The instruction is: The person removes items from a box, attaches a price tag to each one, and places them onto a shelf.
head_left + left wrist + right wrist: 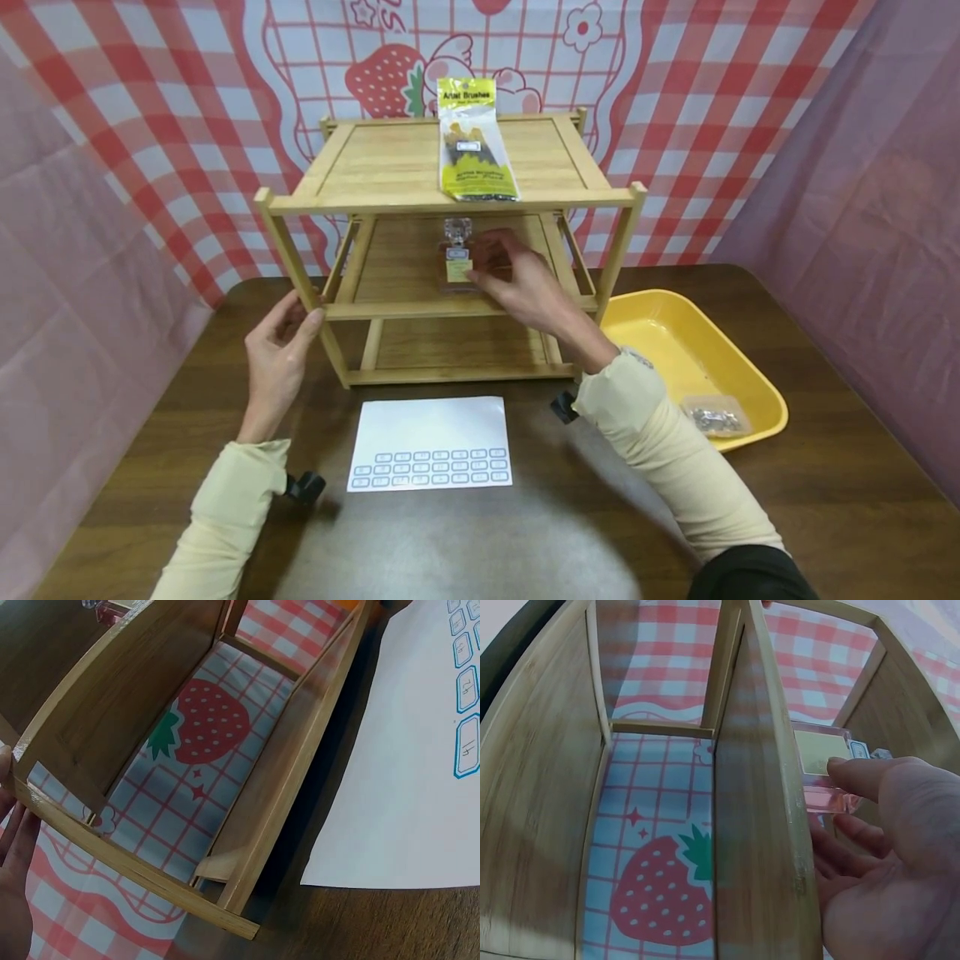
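Observation:
On the middle tier of a three-tier wooden shelf (450, 312) stands a pink glass perfume bottle (460, 268) with a clear faceted stopper, a pale label and a small blue-bordered sticker. My right hand (517, 279) holds it from the right; in the right wrist view the thumb (855, 774) presses the label side of the bottle (821, 754), with the other fingers beyond it. At the shelf's front left post, my left hand (277, 350) grips the wood between thumb and fingers. Only part of the left hand (16, 877) shows in the left wrist view.
A packet of artist brushes (476, 158) lies on the top tier, overhanging its front rail. Before the shelf is a white sheet of blue-bordered stickers (431, 429). To the right, a yellow tray (675, 321) holds a small clear packet (716, 415). Checked cloth (705, 108) hangs behind.

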The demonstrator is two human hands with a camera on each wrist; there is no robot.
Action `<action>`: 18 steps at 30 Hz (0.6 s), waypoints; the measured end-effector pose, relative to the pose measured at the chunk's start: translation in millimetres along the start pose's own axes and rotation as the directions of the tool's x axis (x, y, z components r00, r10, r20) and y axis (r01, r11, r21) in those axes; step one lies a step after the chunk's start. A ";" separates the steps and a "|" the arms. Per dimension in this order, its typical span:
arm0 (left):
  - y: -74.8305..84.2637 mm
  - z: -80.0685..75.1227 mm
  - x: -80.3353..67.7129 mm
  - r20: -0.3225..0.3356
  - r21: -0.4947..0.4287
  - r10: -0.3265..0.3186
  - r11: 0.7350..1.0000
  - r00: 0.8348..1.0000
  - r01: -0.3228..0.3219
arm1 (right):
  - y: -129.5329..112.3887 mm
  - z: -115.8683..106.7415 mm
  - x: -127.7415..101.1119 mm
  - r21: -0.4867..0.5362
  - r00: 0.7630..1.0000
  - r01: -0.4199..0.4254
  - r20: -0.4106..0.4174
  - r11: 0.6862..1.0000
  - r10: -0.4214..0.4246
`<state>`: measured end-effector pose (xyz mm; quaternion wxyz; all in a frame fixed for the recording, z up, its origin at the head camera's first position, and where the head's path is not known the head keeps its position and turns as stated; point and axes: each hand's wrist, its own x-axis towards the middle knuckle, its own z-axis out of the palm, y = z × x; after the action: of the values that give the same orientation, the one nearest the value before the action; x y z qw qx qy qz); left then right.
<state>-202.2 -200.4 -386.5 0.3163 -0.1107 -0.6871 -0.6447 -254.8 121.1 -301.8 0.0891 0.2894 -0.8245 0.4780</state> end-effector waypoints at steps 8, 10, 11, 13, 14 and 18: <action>4.2 1.1 1.7 0.006 0.014 0.033 0.999 0.999 -0.033 | -5.0 -10.3 -11.6 -0.126 0.999 0.010 -0.040 0.992 -0.015; 3.6 0.4 2.1 0.006 0.001 0.034 0.999 0.999 -0.034 | -7.2 -12.2 -15.5 -0.160 0.998 0.012 -0.054 0.987 -0.021; 3.5 -0.1 2.2 0.006 -0.002 0.034 0.999 0.999 -0.034 | -8.0 -12.9 -17.5 -0.171 0.998 0.015 -0.060 0.985 -0.025; 3.5 -0.5 2.4 0.007 -0.005 0.030 1.000 1.000 -0.030 | -7.9 -13.6 -21.5 -0.173 0.997 0.025 -0.068 0.985 -0.037; 3.8 -0.4 2.3 0.008 -0.004 0.028 1.000 1.000 -0.028 | -7.5 -14.0 -23.7 -0.173 0.996 0.039 -0.072 0.984 -0.053; 6.7 0.4 2.2 0.015 0.015 0.025 1.000 1.000 -0.025 | -5.4 -15.7 -33.0 -0.185 0.986 0.121 -0.090 0.975 -0.139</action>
<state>-200.3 -199.6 -379.7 0.3203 -0.1216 -0.6928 -0.6345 -226.9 145.1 -303.5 0.1881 0.3086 -0.8378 0.4093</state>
